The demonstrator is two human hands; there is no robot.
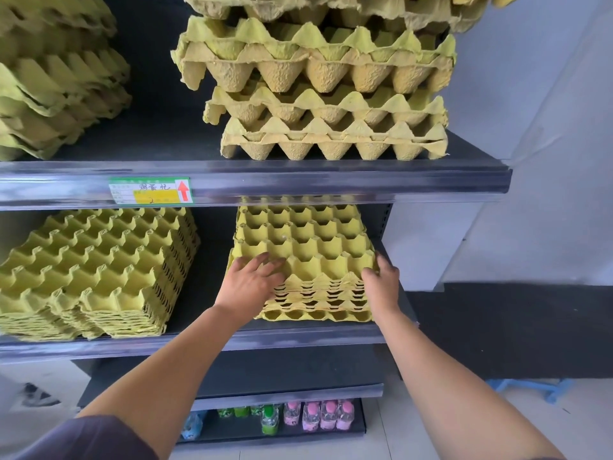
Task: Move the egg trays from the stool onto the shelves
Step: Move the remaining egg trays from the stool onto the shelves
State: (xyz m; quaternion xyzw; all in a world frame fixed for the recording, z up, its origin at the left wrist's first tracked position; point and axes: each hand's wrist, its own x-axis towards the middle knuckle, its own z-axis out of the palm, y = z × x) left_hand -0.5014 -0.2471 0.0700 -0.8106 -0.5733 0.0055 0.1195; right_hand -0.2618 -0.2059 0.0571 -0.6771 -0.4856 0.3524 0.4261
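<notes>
Pulp egg-tray stack (305,254), middle shelf (298,338): likely light, crushable; lift by opposite edges. Left hand (250,280) spread flat, 8 o'clock; right hand (381,280) cups 4 o'clock corner, grip unclear.

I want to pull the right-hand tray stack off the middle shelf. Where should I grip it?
Probably the left and right edges of the bottom tray, reaching in from the open shelf front. The tray stack is loose nested layers, so a top grip would lift only a few.
</notes>
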